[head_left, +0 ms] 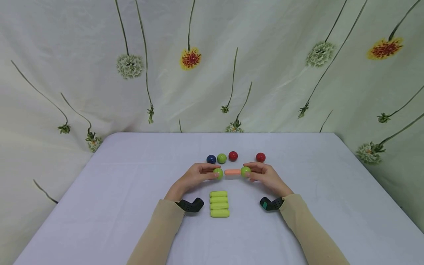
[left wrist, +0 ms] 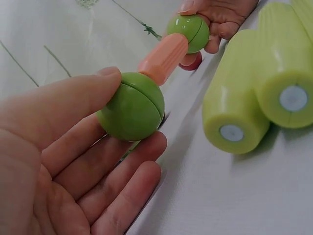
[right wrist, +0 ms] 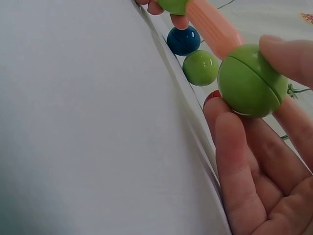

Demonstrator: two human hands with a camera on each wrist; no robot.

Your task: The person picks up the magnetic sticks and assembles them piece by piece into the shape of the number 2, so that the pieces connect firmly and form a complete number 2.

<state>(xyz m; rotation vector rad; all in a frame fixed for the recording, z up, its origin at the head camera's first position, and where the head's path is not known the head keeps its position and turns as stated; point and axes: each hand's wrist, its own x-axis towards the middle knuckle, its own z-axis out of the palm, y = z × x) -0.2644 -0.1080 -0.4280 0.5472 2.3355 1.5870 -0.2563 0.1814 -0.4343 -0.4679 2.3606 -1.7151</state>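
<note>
Between thumb and fingers, my left hand [head_left: 195, 176] pinches a green ball [left wrist: 132, 106]. A second green ball [right wrist: 252, 81] is pinched by my right hand [head_left: 266, 177]. An orange ridged rod [head_left: 232, 172] spans the space between the two balls, its right end against the right-hand ball. At its left end the rod lies very close to the left-hand ball; whether they touch I cannot tell. Nearer the person, several yellow-green rods [head_left: 219, 200] lie stacked in a column. The left wrist view shows a round silvery disc [left wrist: 232, 132] in a rod's end.
Beyond the hands sit a blue ball [head_left: 211, 159], another green ball [head_left: 221, 158] and a red ball [head_left: 233, 156] in a row. Farther right is another red ball [head_left: 260, 157]. A white cloth covers the table [head_left: 132, 176], with a flower-patterned cloth [head_left: 212, 92] behind it.
</note>
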